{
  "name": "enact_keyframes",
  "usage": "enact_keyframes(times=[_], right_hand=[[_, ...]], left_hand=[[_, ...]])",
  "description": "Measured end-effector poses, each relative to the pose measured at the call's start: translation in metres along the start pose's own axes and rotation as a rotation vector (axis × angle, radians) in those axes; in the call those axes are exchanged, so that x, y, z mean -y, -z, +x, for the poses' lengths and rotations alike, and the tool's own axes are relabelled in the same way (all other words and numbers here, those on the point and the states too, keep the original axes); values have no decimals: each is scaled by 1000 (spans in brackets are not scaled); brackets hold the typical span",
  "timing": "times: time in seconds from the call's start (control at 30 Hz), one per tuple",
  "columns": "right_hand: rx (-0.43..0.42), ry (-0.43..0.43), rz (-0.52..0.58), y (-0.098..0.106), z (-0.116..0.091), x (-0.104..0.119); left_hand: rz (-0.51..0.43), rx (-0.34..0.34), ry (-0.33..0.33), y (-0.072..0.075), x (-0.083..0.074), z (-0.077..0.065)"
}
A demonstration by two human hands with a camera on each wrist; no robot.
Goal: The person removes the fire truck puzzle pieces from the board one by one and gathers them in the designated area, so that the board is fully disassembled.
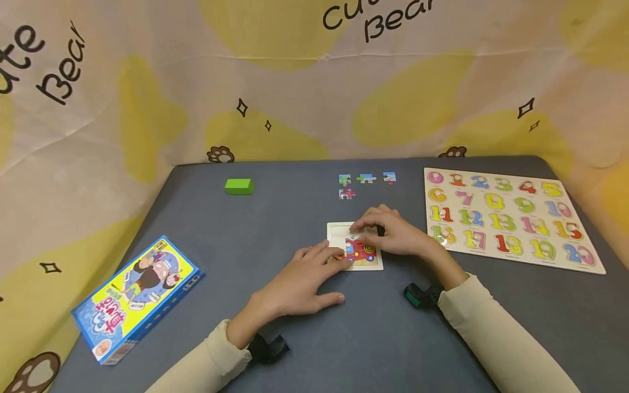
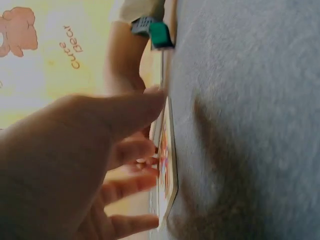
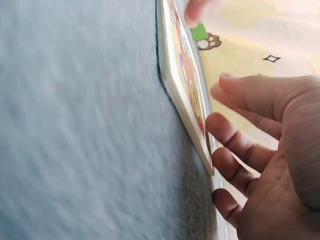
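Observation:
A small white-framed jigsaw board (image 1: 338,231) with a red vehicle picture lies on the table, partly hidden under both hands. My left hand (image 1: 301,283) rests with spread fingers on its left side; the thumb points right, off the board. Over the board's upper right part is my right hand (image 1: 397,232), fingers loosely bent. In the right wrist view, the thumb and fingers of that right hand (image 3: 270,145) stand apart at the edge of the board (image 3: 187,107), with no piece visible between them. Behind the board lie several loose jigsaw pieces (image 1: 366,178), including a pink-and-white one (image 1: 346,194).
A number puzzle board (image 1: 516,218) lies to the right, close to the right forearm. On the left are a blue and yellow box (image 1: 137,297) and, further back, a green block (image 1: 239,186). A printed cloth (image 1: 295,82) hangs behind the grey table (image 1: 245,234).

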State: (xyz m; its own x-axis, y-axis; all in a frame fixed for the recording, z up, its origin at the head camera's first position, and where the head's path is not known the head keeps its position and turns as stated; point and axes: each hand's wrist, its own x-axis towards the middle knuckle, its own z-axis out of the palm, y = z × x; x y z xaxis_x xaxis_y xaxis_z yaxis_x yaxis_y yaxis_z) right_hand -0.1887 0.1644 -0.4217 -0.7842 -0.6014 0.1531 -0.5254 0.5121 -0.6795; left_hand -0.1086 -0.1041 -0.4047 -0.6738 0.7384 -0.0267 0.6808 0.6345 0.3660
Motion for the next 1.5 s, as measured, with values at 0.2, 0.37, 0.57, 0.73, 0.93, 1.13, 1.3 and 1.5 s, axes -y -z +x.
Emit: enact_keyframes(times=[0.2, 0.37, 0.57, 0.73, 0.93, 1.13, 1.3, 1.5], right_hand=[[-21, -16, 10, -6, -1, 2], [-34, -24, 20, -7, -2, 0], [-38, -20, 29, -7, -1, -2], [-45, -12, 22, -8, -1, -3], [-23, -24, -20, -11, -1, -2], [0, -40, -27, -12, -2, 1], [7, -49, -28, -11, -2, 1], [6, -45, -30, -12, -2, 1]], left_hand=[[-11, -74, 141, -3, 15, 3], [-61, -117, 180, -2, 26, 8], [-62, -137, 170, 0, 38, 13], [-65, -159, 154, -1, 43, 17], [-103, -195, 150, -7, 51, 17], [-224, -229, 129, -11, 57, 16], [-274, -240, 130, -12, 58, 16], [-277, -238, 131, -13, 58, 16]])
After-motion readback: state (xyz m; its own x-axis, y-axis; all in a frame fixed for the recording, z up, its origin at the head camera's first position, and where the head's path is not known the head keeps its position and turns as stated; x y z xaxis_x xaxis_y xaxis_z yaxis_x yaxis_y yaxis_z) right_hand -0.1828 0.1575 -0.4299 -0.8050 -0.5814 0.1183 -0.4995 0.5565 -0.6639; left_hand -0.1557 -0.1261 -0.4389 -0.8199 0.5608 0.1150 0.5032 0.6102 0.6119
